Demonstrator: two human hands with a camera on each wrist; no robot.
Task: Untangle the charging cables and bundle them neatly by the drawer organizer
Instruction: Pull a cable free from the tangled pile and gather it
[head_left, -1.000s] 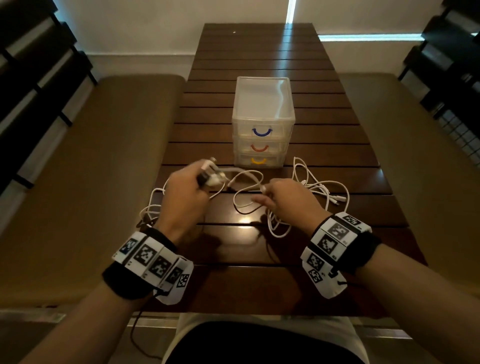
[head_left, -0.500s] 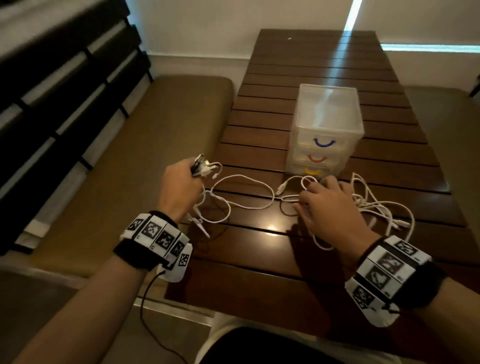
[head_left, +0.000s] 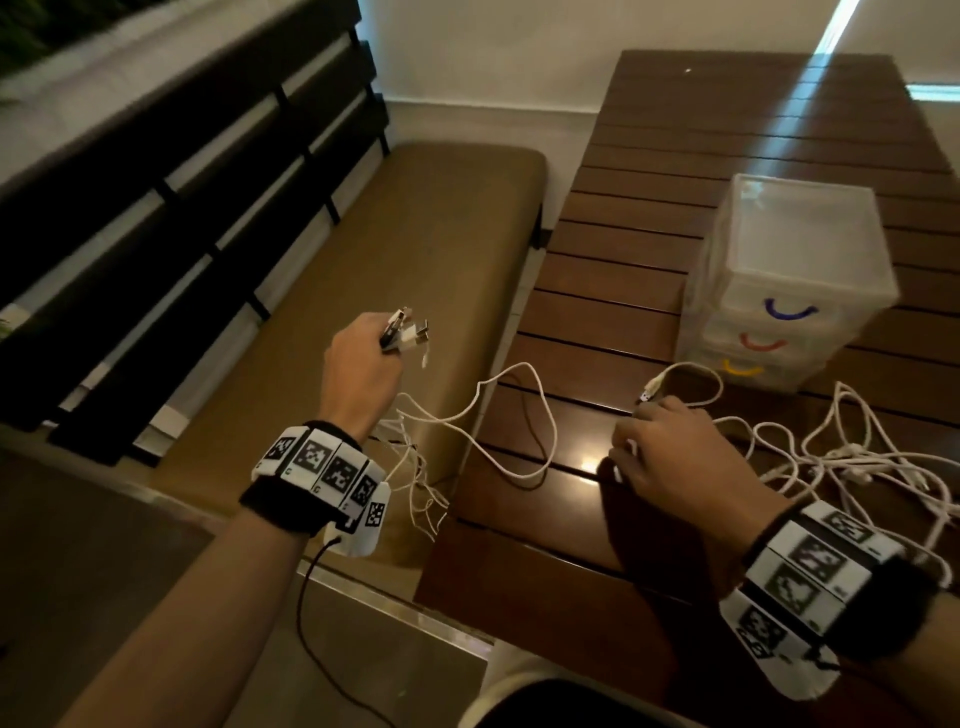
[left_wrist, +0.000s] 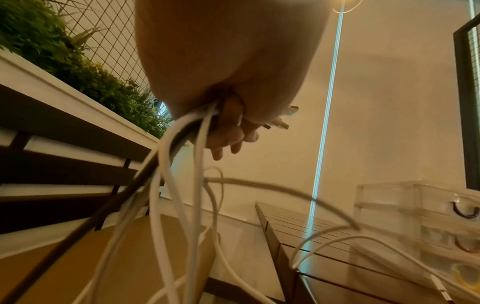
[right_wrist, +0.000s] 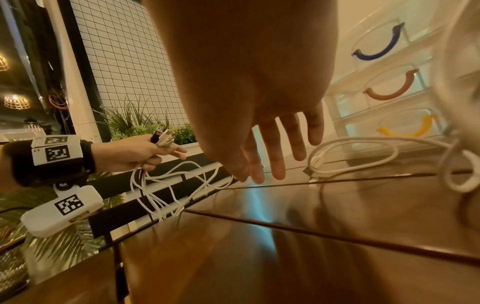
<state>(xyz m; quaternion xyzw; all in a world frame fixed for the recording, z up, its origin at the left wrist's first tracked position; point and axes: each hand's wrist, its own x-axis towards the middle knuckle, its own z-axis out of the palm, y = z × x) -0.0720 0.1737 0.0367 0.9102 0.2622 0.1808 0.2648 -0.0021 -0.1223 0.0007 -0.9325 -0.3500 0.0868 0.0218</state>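
My left hand (head_left: 363, 364) is raised left of the table edge and grips a bunch of cable plugs (head_left: 405, 332); white cables (left_wrist: 179, 205) hang from its fist down over the bench and trail onto the table. My right hand (head_left: 665, 457) hovers low over the wooden table (head_left: 649, 208) with straight, spread fingers (right_wrist: 275, 156), holding nothing. A loose cable end with a USB plug (head_left: 649, 389) lies just beyond its fingertips. A tangle of white cables (head_left: 857, 457) lies to its right. The clear three-drawer organizer (head_left: 795, 280) with blue, red and yellow handles stands behind.
A brown cushioned bench (head_left: 363, 270) runs along the table's left side, backed by dark slats (head_left: 156, 208). Plants (left_wrist: 78, 67) and a wire grid stand behind the slats. The far half of the table holds only the organizer.
My left hand has lifted the plugs up and leftward off the table, drawing the cables out. My right hand let go of the cable and spread its fingers. The head turned left.
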